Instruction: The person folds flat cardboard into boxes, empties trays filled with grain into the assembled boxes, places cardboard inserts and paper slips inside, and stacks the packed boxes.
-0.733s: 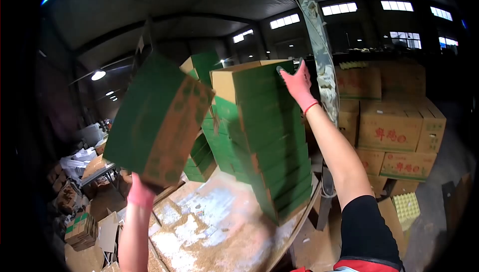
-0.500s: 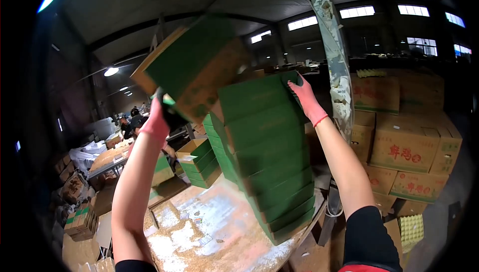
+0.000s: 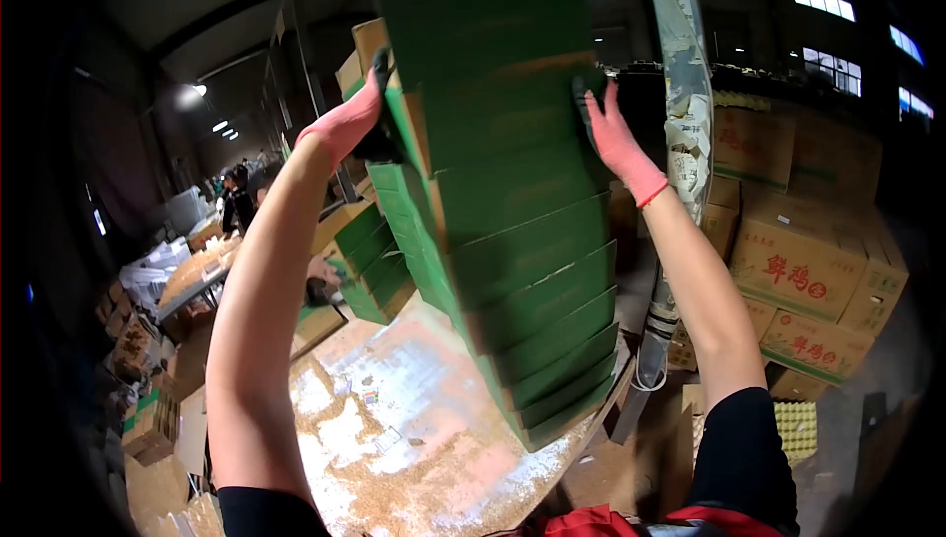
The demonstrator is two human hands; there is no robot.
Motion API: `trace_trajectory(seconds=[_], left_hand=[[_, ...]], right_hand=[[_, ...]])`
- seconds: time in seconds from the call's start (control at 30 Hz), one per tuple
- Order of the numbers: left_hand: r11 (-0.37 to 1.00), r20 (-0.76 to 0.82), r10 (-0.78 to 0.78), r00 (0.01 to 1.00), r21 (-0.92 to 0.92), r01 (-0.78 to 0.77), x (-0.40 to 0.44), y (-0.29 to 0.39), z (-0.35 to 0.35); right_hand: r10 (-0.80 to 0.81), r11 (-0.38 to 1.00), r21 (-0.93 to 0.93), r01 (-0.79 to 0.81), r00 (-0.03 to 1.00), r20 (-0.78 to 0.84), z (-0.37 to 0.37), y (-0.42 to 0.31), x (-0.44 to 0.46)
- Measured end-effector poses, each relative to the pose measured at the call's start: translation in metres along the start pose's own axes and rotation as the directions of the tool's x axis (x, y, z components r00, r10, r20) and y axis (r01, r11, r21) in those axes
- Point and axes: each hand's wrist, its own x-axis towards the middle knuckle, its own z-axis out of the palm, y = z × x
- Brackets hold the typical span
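Observation:
A tall stack of green cartons (image 3: 537, 286) stands on a worn table (image 3: 424, 429), with a green carton (image 3: 488, 30) at its top. My left hand (image 3: 357, 118), in a pink glove with dark fingers, grips the left side of the top carton. On the right side of that carton lies my right hand (image 3: 616, 138), in a matching glove, its thumb and fingers apart and the palm side against the cardboard. More green cartons stand behind the stack on the left.
Brown cartons (image 3: 798, 256) are piled at the right beyond a peeling post (image 3: 688, 94). A yellow egg tray (image 3: 796, 429) lies low at the right. A person (image 3: 236, 204) is at the far left, and another person's hand (image 3: 323, 273) is near the rear cartons.
The carton in my left hand has swung right onto the top of the stack. My left hand has moved up and right with it; my right hand stays at the stack's right side.

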Motion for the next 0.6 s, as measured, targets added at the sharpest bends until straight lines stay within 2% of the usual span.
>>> trace_trajectory(seconds=[0.03,0.07,0.1,0.13,0.17,0.2,0.23,0.27,0.3,0.33,0.37,0.4,0.43,0.47,0.5,0.53,0.57,0.6], left_hand=[[0.914,-0.012,0.078,0.997,0.399,-0.066,0.002,0.005,0.004],[0.891,-0.008,0.061,0.998,0.451,-0.051,0.008,0.009,0.005],[0.93,0.069,-0.24,0.968,-0.27,0.249,0.015,0.007,0.009],[0.395,0.319,-0.39,0.864,-0.789,0.47,0.025,0.003,0.018],[0.624,0.013,-0.464,0.886,-0.705,0.338,0.018,0.0,0.033],[0.809,-0.294,-0.492,0.819,-0.501,0.307,0.013,-0.002,0.049],[0.778,-0.321,-0.568,0.758,-0.511,0.366,0.003,-0.011,0.039],[0.64,-0.443,-0.679,0.585,-0.748,0.176,0.0,-0.018,0.044],[0.204,-0.285,-0.64,0.714,-0.958,-0.2,-0.007,-0.02,0.028],[-0.37,-0.115,-0.573,0.812,-0.847,-0.381,-0.014,-0.021,0.012],[-0.574,-0.226,-0.489,0.843,-0.644,-0.506,-0.021,-0.01,-0.015],[-0.667,-0.223,-0.505,0.834,-0.512,-0.541,-0.008,0.014,-0.017],[-0.733,-0.214,-0.529,0.821,-0.372,-0.569,0.005,0.034,-0.019],[-0.736,-0.128,-0.589,0.798,-0.322,-0.595,0.013,0.043,-0.028],[-0.728,-0.187,-0.596,0.781,-0.286,-0.623,0.026,0.05,-0.023],[-0.443,-0.22,-0.672,0.708,-0.646,-0.621,0.005,0.05,-0.031],[-0.146,-0.29,-0.737,0.611,-0.814,-0.563,0.002,0.053,-0.034],[0.148,-0.355,-0.788,0.503,-0.903,-0.404,-0.002,0.056,-0.037]], right_hand=[[0.011,0.999,-0.047,-0.012,1.0,-0.009,0.001,0.008,0.002],[-0.003,0.997,-0.075,0.002,1.0,-0.02,0.003,0.0,0.0],[0.017,0.999,-0.033,-0.016,1.0,0.02,-0.003,-0.008,-0.006],[-0.026,0.99,-0.138,0.022,0.999,-0.027,-0.006,-0.001,-0.009],[-0.068,0.968,-0.247,0.05,0.996,-0.065,-0.008,-0.002,-0.017],[-0.082,0.97,-0.238,0.046,0.986,-0.143,-0.016,-0.002,-0.037],[-0.088,0.973,-0.227,0.035,0.97,-0.228,-0.021,-0.014,-0.074],[-0.005,0.986,-0.162,-0.03,0.977,-0.213,-0.018,-0.01,-0.119],[0.077,0.99,-0.103,-0.098,0.978,-0.191,-0.016,-0.007,-0.175],[0.227,0.944,-0.229,-0.237,0.971,-0.069,-0.004,-0.003,-0.247],[0.369,0.866,-0.384,-0.321,0.928,0.056,0.009,0.001,-0.319],[0.609,0.791,-0.089,-0.606,0.765,0.21,0.021,0.033,-0.408],[0.676,0.714,-0.518,-0.47,0.655,0.338,0.031,0.025,-0.46],[0.668,0.7,-0.579,-0.417,0.669,0.325,0.05,0.028,-0.507],[0.659,0.682,-0.631,-0.37,0.686,0.31,0.072,0.035,-0.538],[0.689,0.653,-0.633,-0.415,0.673,0.27,0.086,0.04,-0.542],[0.717,0.623,-0.635,-0.458,0.658,0.23,0.095,0.046,-0.544],[0.658,0.649,-0.638,-0.415,0.727,0.197,0.1,0.057,-0.552]])
